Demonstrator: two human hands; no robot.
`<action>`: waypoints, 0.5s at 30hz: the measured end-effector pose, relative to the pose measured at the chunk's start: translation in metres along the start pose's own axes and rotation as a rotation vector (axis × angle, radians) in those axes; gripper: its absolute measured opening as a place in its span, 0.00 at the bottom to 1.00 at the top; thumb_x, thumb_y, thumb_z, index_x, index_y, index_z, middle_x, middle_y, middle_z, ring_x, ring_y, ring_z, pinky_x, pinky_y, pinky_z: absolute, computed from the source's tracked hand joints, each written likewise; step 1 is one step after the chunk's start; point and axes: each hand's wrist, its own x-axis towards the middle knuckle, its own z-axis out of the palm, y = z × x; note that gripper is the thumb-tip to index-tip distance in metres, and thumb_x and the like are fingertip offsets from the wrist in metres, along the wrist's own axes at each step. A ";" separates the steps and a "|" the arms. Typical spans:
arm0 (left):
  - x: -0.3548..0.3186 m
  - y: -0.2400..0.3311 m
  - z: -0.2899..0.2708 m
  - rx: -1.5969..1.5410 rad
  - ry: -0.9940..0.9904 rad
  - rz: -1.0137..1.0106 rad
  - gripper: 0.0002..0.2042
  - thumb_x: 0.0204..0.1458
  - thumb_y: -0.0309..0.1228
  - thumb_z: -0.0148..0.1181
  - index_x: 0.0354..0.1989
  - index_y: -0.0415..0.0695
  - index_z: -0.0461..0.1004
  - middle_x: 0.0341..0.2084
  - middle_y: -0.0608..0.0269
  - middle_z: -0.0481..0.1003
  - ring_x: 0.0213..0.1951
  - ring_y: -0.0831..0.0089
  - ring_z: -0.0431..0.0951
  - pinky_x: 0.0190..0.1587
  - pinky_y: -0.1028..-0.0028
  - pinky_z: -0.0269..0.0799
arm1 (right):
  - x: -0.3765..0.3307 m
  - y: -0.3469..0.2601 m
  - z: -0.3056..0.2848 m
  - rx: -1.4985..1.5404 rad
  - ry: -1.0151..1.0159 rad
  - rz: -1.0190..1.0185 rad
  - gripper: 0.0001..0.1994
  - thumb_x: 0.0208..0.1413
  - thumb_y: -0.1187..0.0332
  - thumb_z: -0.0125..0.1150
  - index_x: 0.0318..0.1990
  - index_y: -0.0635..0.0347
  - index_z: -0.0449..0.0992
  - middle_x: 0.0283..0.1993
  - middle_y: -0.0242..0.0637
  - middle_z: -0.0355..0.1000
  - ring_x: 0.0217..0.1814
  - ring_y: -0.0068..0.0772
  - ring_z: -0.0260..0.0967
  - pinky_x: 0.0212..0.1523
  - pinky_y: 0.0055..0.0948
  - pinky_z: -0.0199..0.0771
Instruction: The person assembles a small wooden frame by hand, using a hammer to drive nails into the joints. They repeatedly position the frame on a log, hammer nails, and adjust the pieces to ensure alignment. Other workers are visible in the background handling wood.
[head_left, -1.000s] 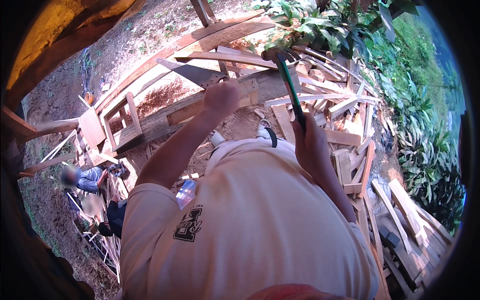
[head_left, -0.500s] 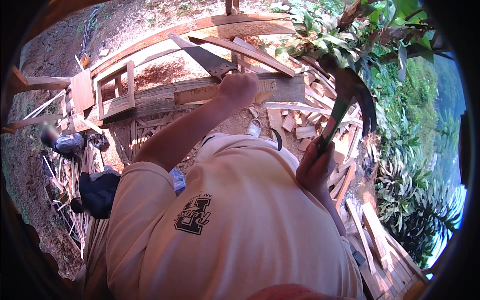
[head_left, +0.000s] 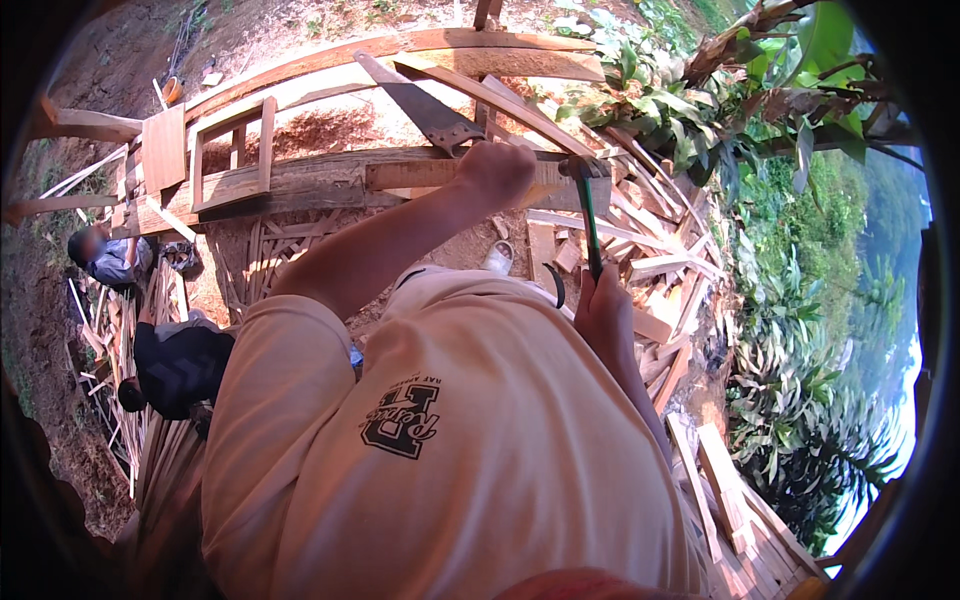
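The left hand [head_left: 497, 178] is clenched on the handle of a saw [head_left: 412, 103], its blade slanting up-left beyond the fist. The right hand [head_left: 605, 305] wraps the lower handle of a hammer [head_left: 588, 215], head upward near the beam's [head_left: 325, 184] right end.

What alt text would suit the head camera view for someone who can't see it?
A person's right hand grips a hammer near a wooden beam; the left hand is by a handsaw. Scattered timber lies around, with two other people at left and plants at right.

Left fingers [head_left: 508, 168] grip handsaw [head_left: 425, 110]; right fingers [head_left: 602, 290] grip hammer [head_left: 589, 215].
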 end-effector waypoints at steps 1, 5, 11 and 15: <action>0.006 -0.001 0.000 -0.001 0.018 -0.003 0.06 0.52 0.28 0.59 0.32 0.39 0.80 0.24 0.51 0.82 0.29 0.58 0.87 0.31 0.60 0.83 | -0.006 -0.006 -0.010 0.002 0.066 -0.028 0.10 0.71 0.67 0.50 0.41 0.66 0.65 0.29 0.63 0.74 0.35 0.73 0.72 0.32 0.58 0.67; 0.002 -0.002 -0.005 -0.017 -0.034 -0.047 0.06 0.51 0.28 0.60 0.32 0.40 0.79 0.24 0.51 0.82 0.30 0.59 0.87 0.31 0.61 0.84 | -0.024 -0.041 -0.056 0.421 0.428 -0.151 0.09 0.72 0.66 0.48 0.40 0.62 0.65 0.22 0.39 0.66 0.18 0.35 0.65 0.21 0.33 0.63; 0.015 0.001 0.004 0.022 0.055 0.029 0.06 0.51 0.29 0.60 0.31 0.40 0.79 0.25 0.54 0.82 0.29 0.59 0.87 0.30 0.61 0.83 | -0.004 -0.013 -0.002 -0.145 0.091 -0.062 0.12 0.72 0.65 0.49 0.41 0.68 0.67 0.24 0.55 0.70 0.25 0.60 0.70 0.27 0.48 0.67; -0.003 0.006 0.007 0.014 -0.007 -0.034 0.05 0.51 0.29 0.60 0.31 0.41 0.79 0.26 0.54 0.83 0.30 0.60 0.87 0.31 0.63 0.83 | -0.018 -0.030 -0.042 0.107 0.327 -0.127 0.11 0.72 0.64 0.50 0.40 0.65 0.68 0.22 0.47 0.69 0.21 0.45 0.69 0.23 0.41 0.64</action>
